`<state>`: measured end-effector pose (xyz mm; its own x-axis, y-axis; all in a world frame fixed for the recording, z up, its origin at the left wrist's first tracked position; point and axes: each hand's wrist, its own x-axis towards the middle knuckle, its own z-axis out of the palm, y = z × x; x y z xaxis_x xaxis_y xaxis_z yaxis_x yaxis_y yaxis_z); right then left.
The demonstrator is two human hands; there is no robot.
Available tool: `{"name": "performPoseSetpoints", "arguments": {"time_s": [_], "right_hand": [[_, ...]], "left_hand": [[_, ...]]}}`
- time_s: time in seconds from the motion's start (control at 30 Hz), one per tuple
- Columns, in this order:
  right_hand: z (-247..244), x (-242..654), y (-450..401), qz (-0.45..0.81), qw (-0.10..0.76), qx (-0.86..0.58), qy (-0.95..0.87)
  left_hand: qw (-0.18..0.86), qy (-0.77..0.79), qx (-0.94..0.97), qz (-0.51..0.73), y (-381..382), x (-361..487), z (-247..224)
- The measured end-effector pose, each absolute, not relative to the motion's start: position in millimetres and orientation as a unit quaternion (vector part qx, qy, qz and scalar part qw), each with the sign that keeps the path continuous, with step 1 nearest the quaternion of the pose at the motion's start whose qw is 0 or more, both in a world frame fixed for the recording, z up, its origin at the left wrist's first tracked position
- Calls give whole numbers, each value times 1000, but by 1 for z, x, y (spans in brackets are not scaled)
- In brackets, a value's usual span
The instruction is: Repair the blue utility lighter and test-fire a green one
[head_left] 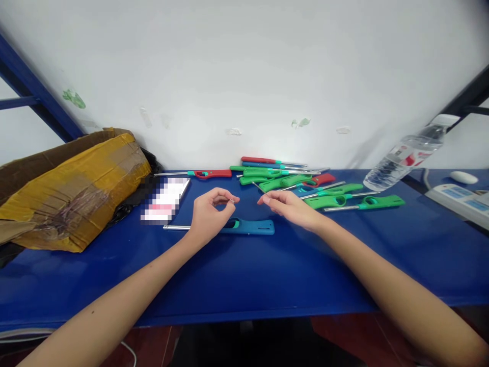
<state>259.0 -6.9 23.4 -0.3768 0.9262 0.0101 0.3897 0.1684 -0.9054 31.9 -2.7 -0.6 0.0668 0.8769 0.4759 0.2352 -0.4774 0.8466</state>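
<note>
Above the blue table (244,275), my left hand (212,213) is closed in a pinch, thumb against fingertips; whatever it holds is too small to make out. My right hand (292,206) pinches a thin metal rod (260,188), which points up and to the left. A gap separates the two hands. Just below them lies a blue lighter (254,227), its metal tube toward the left and partly hidden behind my left hand. Behind my right hand is a loose pile of green lighters (263,174), with red and blue ones among them.
A taped cardboard package (76,188) stands at the left, beside a pixelated white item (166,199). A red lighter (214,174) lies near the wall. At the right are a tilted water bottle (401,158), a white mouse (463,177) and a power strip (458,201).
</note>
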Motion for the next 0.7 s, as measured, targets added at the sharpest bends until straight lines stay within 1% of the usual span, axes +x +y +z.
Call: {"name": "performPoseSetpoints", "arguments": {"time_s": [0.1,0.2,0.23,0.37,0.43,0.53,0.63,0.7], "right_hand": [[20,263,-10,436,290,-467,-713],[19,262,-11,421,283,-470,-722],[18,261,-11,414,280,-471,-727],[15,258,-10,397,267,-472,-741],[12,256,-9,394,272,-475,-738],[8,250,-10,392,312,-495,-710],[8,240,-14,406,361,-504,-671],[9,232,-19,427,378,-499,-653]], "left_hand": [[357,424,636,536,-2,32,2],[369,458,619,521,0,30,2],[355,477,620,512,2,28,1],[243,542,656,466,10,23,-3],[226,546,668,451,13,22,-4],[262,540,665,445,12,25,-2],[325,508,657,453,6,32,1],[360,481,655,458,2,37,2]]}}
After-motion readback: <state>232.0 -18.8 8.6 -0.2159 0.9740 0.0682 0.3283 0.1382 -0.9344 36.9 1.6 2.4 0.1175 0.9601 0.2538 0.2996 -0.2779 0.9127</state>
